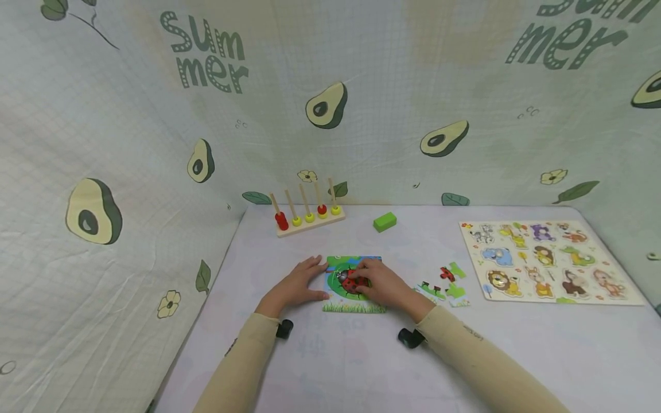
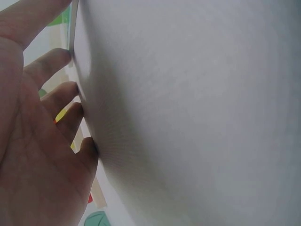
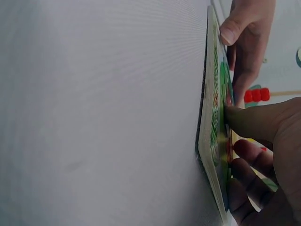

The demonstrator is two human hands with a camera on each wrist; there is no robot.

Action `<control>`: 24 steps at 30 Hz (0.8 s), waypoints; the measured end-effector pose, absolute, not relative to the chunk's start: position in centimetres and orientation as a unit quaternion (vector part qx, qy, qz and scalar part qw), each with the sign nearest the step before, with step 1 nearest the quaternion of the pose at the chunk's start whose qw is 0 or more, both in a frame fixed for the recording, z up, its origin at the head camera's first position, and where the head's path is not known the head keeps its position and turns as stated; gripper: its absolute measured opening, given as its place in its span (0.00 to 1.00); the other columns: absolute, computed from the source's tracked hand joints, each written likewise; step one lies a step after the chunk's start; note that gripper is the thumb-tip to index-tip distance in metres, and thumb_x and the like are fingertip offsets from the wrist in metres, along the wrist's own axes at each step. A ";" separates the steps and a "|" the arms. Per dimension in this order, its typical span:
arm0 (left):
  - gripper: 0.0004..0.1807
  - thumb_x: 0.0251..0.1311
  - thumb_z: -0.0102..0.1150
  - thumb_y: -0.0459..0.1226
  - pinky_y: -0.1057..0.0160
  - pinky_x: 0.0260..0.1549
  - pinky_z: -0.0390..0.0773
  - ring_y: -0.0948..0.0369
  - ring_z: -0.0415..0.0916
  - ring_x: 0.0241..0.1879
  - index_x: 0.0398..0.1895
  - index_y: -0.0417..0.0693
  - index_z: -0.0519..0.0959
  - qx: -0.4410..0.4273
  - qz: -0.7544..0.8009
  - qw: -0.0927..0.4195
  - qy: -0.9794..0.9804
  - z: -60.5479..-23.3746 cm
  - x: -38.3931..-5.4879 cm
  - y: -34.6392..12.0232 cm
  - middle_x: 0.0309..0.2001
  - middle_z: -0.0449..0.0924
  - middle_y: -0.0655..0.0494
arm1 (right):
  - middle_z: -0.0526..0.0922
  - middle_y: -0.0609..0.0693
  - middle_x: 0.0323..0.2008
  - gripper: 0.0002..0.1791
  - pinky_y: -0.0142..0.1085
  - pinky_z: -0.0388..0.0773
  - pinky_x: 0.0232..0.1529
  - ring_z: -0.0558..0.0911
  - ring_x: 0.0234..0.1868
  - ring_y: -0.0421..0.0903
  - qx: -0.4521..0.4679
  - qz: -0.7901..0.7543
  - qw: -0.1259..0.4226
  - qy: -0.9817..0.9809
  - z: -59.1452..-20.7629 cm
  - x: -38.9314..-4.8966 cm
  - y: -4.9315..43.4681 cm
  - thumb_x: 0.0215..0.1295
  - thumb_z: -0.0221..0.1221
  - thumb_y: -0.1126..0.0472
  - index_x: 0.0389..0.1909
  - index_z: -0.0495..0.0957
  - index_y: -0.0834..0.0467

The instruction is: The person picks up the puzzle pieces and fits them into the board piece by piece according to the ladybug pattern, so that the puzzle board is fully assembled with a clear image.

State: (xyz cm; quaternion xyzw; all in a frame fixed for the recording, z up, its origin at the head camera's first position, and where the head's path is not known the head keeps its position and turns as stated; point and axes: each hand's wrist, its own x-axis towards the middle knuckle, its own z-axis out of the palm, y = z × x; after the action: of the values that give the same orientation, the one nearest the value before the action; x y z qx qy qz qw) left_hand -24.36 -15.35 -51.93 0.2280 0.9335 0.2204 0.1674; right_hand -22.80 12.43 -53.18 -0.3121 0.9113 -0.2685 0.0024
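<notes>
On the white table lies a flat ladybug jigsaw puzzle (image 1: pixel 356 307), its red ladybug set on a green ground with grass along the near edge. My left hand (image 1: pixel 296 285) rests at the puzzle's left side, thumb and fingers spread, with fingertips right at its edge. Over the right half, my right hand (image 1: pixel 384 282) touches the ladybug with thumb and fingertips, hiding part of the picture. In the right wrist view, the right thumb (image 3: pixel 254 120) and bent fingers (image 3: pixel 251 176) stand apart along the top of the puzzle board (image 3: pixel 207 127). Several loose puzzle pieces (image 1: pixel 455 291) lie to the right.
At the back left stands a wooden peg counter (image 1: pixel 310 225) with red and yellow beads. A green block (image 1: pixel 384 222) sits behind the puzzle. A large animal puzzle board (image 1: pixel 549 292) lies at the right. A printed cloth (image 1: pixel 382 160) hangs along the table's back.
</notes>
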 end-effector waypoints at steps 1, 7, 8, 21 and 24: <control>0.47 0.60 0.69 0.58 0.47 0.77 0.47 0.53 0.40 0.81 0.80 0.58 0.61 0.227 0.221 0.168 0.933 -51.9 -24.4 -15.4 0.81 0.48 0.56 | 0.79 0.49 0.51 0.18 0.46 0.78 0.56 0.76 0.55 0.49 -0.311 -0.268 0.004 0.912 -53.2 -22.8 12.4 0.67 0.68 0.57 0.56 0.85 0.54; 0.47 0.60 0.68 0.58 0.47 0.77 0.47 0.53 0.41 0.81 0.80 0.59 0.61 0.225 0.219 0.169 0.934 -52.1 -24.4 -15.4 0.81 0.48 0.57 | 0.79 0.48 0.50 0.18 0.45 0.78 0.54 0.76 0.52 0.47 -0.309 -0.280 0.008 0.909 -53.0 -22.7 12.5 0.67 0.68 0.57 0.56 0.85 0.54; 0.47 0.60 0.68 0.58 0.47 0.77 0.47 0.53 0.41 0.81 0.80 0.59 0.61 0.226 0.218 0.169 0.934 -52.1 -24.4 -15.4 0.81 0.48 0.57 | 0.79 0.48 0.50 0.18 0.45 0.78 0.54 0.76 0.53 0.48 -0.309 -0.284 0.008 0.908 -52.9 -22.6 12.5 0.67 0.68 0.58 0.56 0.85 0.54; 0.46 0.60 0.69 0.57 0.49 0.77 0.46 0.54 0.41 0.81 0.80 0.59 0.61 0.231 0.213 0.163 0.935 -52.1 -24.5 -15.4 0.81 0.49 0.57 | 0.80 0.50 0.54 0.15 0.50 0.77 0.59 0.77 0.57 0.51 -0.288 -0.341 0.011 0.895 -52.3 -22.2 13.7 0.67 0.66 0.64 0.54 0.85 0.55; 0.47 0.60 0.69 0.57 0.50 0.77 0.45 0.54 0.41 0.81 0.80 0.58 0.61 0.229 0.214 0.165 0.935 -52.1 -24.5 -15.3 0.81 0.48 0.56 | 0.80 0.49 0.53 0.15 0.49 0.77 0.59 0.78 0.57 0.50 -0.280 -0.341 0.004 0.897 -52.5 -22.2 14.3 0.67 0.66 0.64 0.54 0.85 0.55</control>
State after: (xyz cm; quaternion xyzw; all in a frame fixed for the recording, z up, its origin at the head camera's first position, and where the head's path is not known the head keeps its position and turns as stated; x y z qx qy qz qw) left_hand -24.50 -15.34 -52.08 0.2293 0.9351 0.2140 0.1651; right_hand -22.21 14.25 -52.50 -0.2801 0.8972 -0.3414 0.0039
